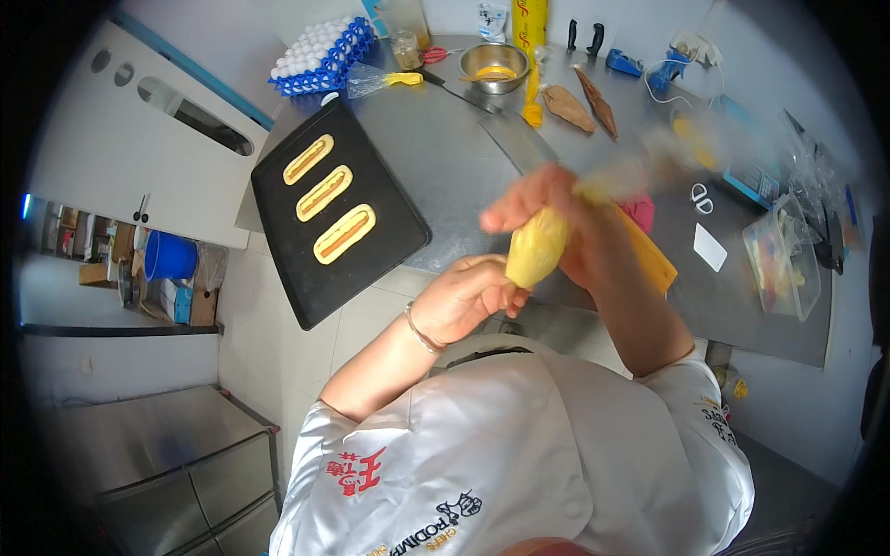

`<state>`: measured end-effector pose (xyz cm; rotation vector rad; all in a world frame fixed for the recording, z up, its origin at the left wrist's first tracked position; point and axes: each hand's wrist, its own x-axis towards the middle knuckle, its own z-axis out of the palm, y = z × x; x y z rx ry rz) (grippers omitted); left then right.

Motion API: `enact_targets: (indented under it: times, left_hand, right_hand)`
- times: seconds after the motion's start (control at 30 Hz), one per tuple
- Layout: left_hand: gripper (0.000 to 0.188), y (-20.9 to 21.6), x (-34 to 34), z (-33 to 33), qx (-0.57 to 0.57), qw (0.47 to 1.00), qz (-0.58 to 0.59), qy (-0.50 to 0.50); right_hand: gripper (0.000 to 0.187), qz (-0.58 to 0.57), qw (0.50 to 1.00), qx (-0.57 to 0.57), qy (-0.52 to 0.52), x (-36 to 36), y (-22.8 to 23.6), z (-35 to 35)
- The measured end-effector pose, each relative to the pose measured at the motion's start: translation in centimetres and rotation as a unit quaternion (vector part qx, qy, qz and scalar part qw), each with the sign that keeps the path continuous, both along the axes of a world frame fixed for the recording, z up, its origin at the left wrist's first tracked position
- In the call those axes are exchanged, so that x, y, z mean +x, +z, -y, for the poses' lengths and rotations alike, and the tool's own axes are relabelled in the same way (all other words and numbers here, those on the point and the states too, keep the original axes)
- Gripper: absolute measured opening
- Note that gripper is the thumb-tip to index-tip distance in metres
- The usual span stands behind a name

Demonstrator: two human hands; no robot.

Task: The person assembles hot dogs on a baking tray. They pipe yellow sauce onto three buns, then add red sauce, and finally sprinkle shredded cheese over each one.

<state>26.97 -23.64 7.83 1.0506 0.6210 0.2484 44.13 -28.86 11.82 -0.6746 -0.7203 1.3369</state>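
Observation:
A clear piping bag filled with yellow cream [540, 248] is held between my hands in front of my chest. My right hand [567, 218] closes round its upper part, and the bag's loose tail blurs off to the upper right. At the lower, narrow end, my left hand [470, 295] has its fingers curled against the bag. To the left, a black baking tray [378, 244] juts past the table's edge. On it lie three oblong dough pieces [344, 233], each with a brown strip, which looks like a sausage, along its middle and a pale yellow border.
Blue trays of white eggs [320, 57] stand behind the baking tray. A steel bowl [494, 68] holds something yellow. Filled brown piping bags [567, 108], knives [595, 39], white-handled scissors [702, 198], a white scraper [710, 246] and a clear tub [781, 261] lie across the steel table [445, 199].

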Motion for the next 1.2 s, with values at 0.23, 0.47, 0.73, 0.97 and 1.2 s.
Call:
enact_targets:
  times: [0.23,0.47,0.73,0.97,1.2]
  left_hand:
    - [0.008,-2.5,2.1,1.3,0.695,0.703,-0.034,0.147]
    - [0.019,-2.6,0.6,-0.7,0.079,0.994,0.075,0.012]
    - [0.009,-1.4,2.7,1.0,0.800,0.588,-0.020,0.120]
    - [0.010,-0.5,0.1,0.1,0.174,0.983,0.057,-0.002]
    - [0.007,-0.1,2.5,1.5,0.683,0.726,0.008,0.082]
  right_hand:
    - [0.040,-0.181,0.978,-0.078,-0.063,1.0,-3.8,-2.1]
    - [0.017,-0.004,0.996,-0.044,-0.081,1.0,-0.1,0.0]
    - [0.042,-0.152,0.985,-0.065,-0.040,2.2,-2.7,-1.0]
    - [0.031,0.093,0.987,0.094,-0.092,0.5,-0.2,1.7]
    - [0.048,-0.208,0.978,-0.007,-0.004,2.7,-2.4,-0.4]
